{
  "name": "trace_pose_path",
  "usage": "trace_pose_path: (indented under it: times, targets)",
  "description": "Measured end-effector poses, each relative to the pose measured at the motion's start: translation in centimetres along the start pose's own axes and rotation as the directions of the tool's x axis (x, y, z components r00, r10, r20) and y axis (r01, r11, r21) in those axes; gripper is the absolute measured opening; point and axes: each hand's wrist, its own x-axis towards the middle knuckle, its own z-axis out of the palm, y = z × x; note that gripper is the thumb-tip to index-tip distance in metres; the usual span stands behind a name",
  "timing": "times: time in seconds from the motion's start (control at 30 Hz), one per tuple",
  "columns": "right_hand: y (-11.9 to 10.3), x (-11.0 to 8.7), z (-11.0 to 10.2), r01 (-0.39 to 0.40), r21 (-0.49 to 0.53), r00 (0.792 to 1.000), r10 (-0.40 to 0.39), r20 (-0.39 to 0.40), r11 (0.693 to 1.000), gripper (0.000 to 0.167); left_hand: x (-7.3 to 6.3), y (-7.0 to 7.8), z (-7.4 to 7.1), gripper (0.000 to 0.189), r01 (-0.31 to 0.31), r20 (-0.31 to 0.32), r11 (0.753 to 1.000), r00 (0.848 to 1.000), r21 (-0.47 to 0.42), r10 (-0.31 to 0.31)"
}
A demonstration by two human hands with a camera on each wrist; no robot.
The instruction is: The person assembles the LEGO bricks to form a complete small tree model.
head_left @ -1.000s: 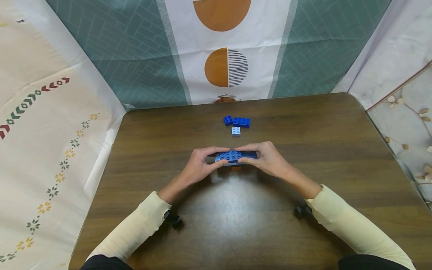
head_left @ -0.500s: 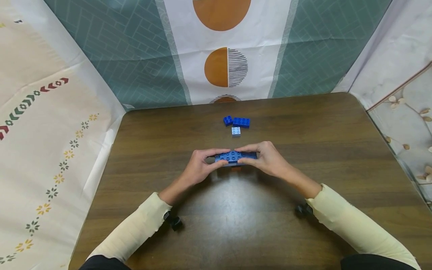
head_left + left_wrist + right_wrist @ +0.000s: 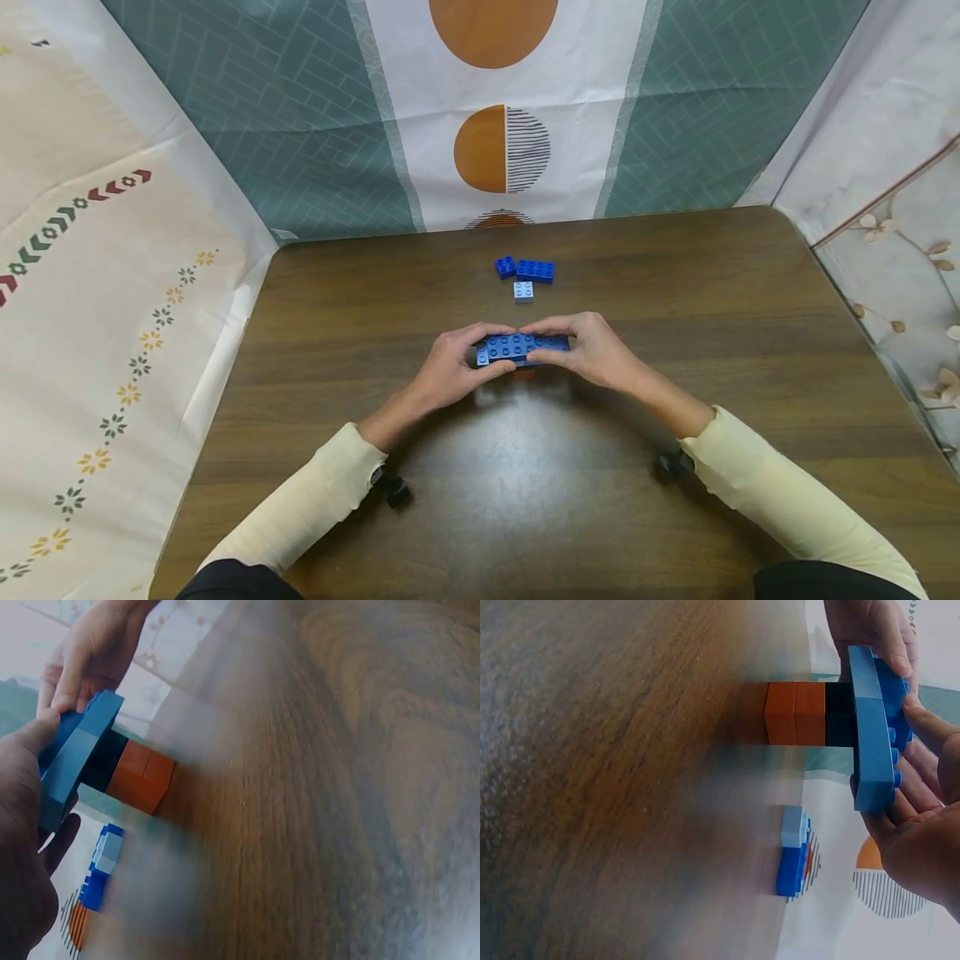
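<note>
A stack of toy building bricks stands on the table between both hands. In the right wrist view it has orange bricks (image 3: 795,714) at the bottom, a dark teal brick (image 3: 840,714) over them, then a wider blue layer (image 3: 874,754) with a lighter end. A blue brick (image 3: 506,347) with studs sits on top, off toward the left. My left hand (image 3: 447,365) pinches this top brick, thumb on the near side and fingers on the far side. At the right end, my right hand (image 3: 596,354) grips the upper bricks the same way; its fingers hide part of them.
Beyond the stack lie a light blue square brick (image 3: 523,292), a longer dark blue brick (image 3: 536,272) and a small dark blue brick (image 3: 506,267). The brown wooden table (image 3: 360,292) meets a hanging patterned cloth (image 3: 300,125) at its back edge.
My left hand has shifted slightly to the right, its thumb sliding further along the near side. More studs at the left end now show. The right hand stays nearly still.
</note>
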Motion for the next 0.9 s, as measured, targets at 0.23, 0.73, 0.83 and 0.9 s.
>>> trace_pose_path:
  times: [0.23, 0.73, 0.83, 0.9]
  targets:
    - [0.3, 0.4, -0.5, -0.018, 0.062, 1.0, 0.017, 0.012, 0.998, 0.045, 0.2, 0.2, 0.5, 0.045, 0.03, 0.004, 0.999, 1.0, 0.022, -0.031]
    - [2.3, 2.9, -3.5, -0.071, 0.236, 0.988, 0.1, -0.116, 0.969, 0.045, 0.8, 0.4, 1.0, 0.049, 0.034, 0.006, 0.999, 0.999, 0.041, -0.034]
    - [2.9, 3.7, -3.7, -0.088, 0.234, 0.984, 0.121, -0.13, 0.968, 0.048, 0.8, 0.4, 1.1, 0.048, 0.042, 0.008, 0.998, 0.999, 0.045, -0.043]
    - [3.3, 4.2, -3.7, -0.115, 0.23, 0.98, 0.148, -0.132, 0.966, 0.049, 0.8, 0.3, 1.1, 0.048, 0.044, 0.009, 0.998, 0.999, 0.046, -0.045]
